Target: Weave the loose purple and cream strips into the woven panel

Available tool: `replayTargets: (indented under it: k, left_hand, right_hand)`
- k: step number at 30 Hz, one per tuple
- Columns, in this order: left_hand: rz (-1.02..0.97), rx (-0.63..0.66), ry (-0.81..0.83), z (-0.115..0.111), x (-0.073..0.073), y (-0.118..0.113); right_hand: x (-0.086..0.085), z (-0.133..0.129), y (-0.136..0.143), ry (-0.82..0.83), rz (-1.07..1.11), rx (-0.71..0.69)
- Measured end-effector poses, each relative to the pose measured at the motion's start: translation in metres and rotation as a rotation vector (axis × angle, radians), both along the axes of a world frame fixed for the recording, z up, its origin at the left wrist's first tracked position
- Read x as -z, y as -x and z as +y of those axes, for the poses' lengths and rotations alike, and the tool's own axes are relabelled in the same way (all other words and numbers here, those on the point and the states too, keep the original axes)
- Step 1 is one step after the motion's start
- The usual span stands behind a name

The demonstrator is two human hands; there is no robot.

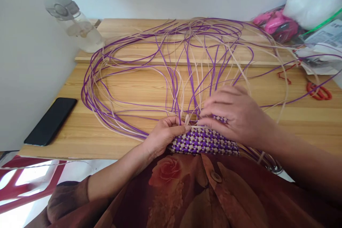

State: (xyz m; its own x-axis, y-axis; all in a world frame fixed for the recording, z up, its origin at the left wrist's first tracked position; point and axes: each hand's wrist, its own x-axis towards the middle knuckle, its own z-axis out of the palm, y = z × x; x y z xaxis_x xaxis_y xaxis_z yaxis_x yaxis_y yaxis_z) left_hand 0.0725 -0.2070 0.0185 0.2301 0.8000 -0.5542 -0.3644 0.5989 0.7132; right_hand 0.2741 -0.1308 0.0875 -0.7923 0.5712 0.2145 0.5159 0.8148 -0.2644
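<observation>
Woven piece (204,141), one; hands (163,133) (235,114), two

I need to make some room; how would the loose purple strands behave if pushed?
The purple strands probably bend springily, given their smooth, wide curves. Being thin, they are likely light. They may tangle, since they cross the beige strands.

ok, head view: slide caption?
Left hand and right hand at a purple-and-beige weave, loose strands looping across the table.

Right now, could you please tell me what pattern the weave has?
The weave is checkered in purple and beige, seen best in the head view.
</observation>
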Motion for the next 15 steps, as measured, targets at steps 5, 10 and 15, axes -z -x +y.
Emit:
replayTargets:
  k: [5, 10, 15]
  left_hand:
    - [0.028, -0.007, 0.003, 0.001, -0.001, 0.002]
    - [0.017, 0.000, -0.027, 0.001, -0.002, 0.002]
    - [0.047, -0.014, -0.053, 0.000, 0.001, 0.002]
  right_hand:
    - [-0.005, -0.018, -0.019, 0.415, -0.111, -0.031]
    - [-0.014, -0.023, -0.001, 0.840, 0.266, -0.088]
    - [0.014, -0.012, 0.017, 1.106, 0.387, 0.115]
